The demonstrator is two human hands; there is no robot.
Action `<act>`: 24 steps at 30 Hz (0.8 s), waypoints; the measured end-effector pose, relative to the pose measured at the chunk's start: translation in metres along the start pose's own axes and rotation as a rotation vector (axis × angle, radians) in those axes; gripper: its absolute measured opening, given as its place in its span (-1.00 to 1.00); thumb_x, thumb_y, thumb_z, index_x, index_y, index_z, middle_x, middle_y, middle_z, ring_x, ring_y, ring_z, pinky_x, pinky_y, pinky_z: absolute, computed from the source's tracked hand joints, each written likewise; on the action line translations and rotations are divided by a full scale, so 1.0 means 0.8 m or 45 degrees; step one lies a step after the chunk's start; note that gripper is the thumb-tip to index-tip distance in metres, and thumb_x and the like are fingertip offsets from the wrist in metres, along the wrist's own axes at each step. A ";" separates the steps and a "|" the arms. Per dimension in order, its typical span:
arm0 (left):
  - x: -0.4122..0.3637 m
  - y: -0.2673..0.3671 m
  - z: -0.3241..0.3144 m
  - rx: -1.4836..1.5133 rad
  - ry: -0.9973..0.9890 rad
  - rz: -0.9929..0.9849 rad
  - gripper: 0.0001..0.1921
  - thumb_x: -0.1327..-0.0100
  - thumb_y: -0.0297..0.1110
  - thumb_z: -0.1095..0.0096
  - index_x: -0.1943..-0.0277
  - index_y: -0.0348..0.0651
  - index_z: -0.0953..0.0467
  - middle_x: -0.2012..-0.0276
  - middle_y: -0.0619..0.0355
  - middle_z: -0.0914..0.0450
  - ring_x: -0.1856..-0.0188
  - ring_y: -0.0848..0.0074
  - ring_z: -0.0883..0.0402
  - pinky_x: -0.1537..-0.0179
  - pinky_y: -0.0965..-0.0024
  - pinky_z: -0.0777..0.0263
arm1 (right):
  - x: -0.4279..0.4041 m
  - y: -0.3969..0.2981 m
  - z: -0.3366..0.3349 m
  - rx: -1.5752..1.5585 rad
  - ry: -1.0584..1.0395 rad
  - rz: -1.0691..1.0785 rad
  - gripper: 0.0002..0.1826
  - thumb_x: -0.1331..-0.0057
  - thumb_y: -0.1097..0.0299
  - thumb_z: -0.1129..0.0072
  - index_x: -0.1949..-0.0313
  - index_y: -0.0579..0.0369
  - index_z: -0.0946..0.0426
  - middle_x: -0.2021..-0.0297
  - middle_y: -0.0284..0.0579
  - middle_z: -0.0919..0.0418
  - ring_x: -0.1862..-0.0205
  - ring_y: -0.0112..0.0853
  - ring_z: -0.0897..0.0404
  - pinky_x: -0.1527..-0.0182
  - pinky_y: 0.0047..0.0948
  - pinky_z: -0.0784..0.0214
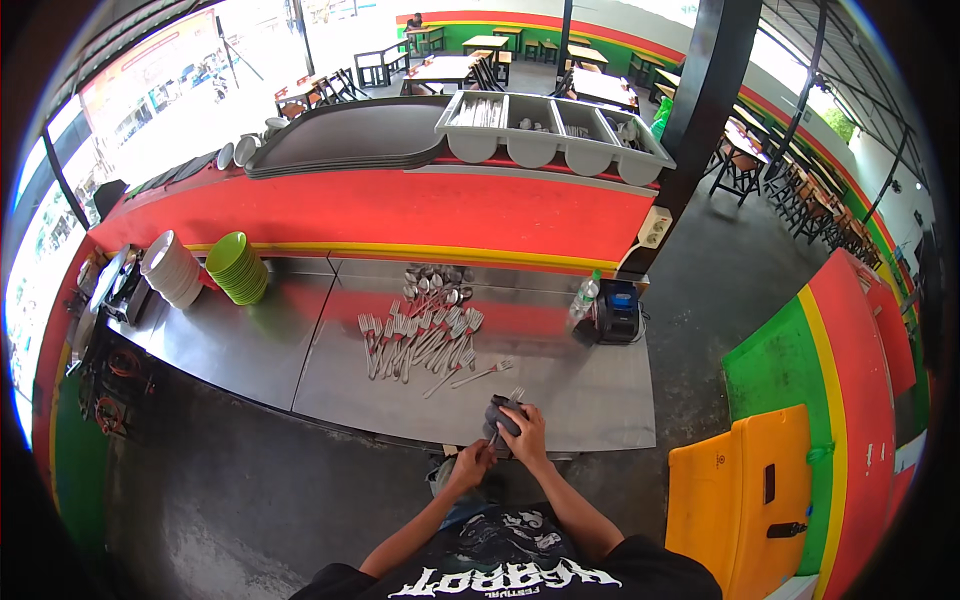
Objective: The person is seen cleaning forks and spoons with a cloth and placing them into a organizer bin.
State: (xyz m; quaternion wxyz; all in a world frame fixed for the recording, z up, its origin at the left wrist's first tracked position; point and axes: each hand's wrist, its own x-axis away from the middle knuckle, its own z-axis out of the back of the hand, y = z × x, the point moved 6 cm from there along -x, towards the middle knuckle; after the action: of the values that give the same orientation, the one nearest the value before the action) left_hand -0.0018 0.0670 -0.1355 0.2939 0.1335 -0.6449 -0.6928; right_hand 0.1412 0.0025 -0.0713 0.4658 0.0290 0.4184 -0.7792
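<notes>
My left hand [472, 463] grips the handle end of a metal fork [517, 393], whose tines poke out past a dark grey cloth [501, 414]. Folded around the fork's middle, that cloth is held in my right hand [526, 435]. Both hands are just above the near edge of a stainless steel counter [570, 412]. Two loose forks [484, 373] lie beyond them, beside a spread pile of forks [420, 337]. Behind the pile is a heap of spoons [435, 285].
White bowls [171, 270] and green bowls [237, 268] stand stacked at left. A plastic bottle [583, 296] and a black device [619, 311] stand at right. Trays [345, 135] and a grey cutlery holder [532, 124] rest on the red ledge. An orange cooler box [739, 495] is at lower right.
</notes>
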 end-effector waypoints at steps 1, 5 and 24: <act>0.004 0.002 0.000 -0.019 -0.029 0.025 -0.77 -0.49 -0.36 -0.03 0.02 -0.37 -0.52 0.41 0.13 -0.62 0.39 0.56 -0.56 0.30 0.46 -0.44 | -0.001 0.005 -0.002 0.001 0.003 -0.003 -0.58 -0.12 0.24 -0.40 -0.02 -0.14 -0.65 0.12 -0.11 -0.46 0.01 -0.09 -0.44 -0.05 -0.10 -0.28; 0.030 0.010 0.002 -0.057 -0.054 -0.001 -0.76 -0.49 -0.32 -0.04 0.06 -0.36 -0.53 0.42 0.16 -0.61 0.38 0.56 -0.55 0.29 0.46 -0.45 | 0.005 0.025 0.004 0.084 0.123 -0.110 -0.55 -0.11 0.28 -0.42 -0.04 -0.17 -0.64 0.10 -0.08 -0.44 0.00 -0.09 -0.43 -0.05 -0.08 -0.28; 0.063 0.021 0.017 0.045 -0.174 0.015 -0.77 -0.51 -0.29 -0.03 0.09 -0.31 -0.52 0.46 0.19 -0.57 0.43 0.63 -0.50 0.34 0.49 -0.41 | 0.019 0.090 0.065 0.071 0.586 -0.559 -0.61 -0.24 0.27 -0.34 -0.05 0.06 -0.59 0.10 0.00 -0.49 0.01 -0.07 -0.47 -0.08 -0.15 -0.33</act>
State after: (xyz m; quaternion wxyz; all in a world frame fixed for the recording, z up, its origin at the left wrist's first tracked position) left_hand -0.0458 0.0490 -0.1075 0.2510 0.0872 -0.6763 -0.6871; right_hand 0.2045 -0.0587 -0.0891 0.1786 0.1261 0.4875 -0.8453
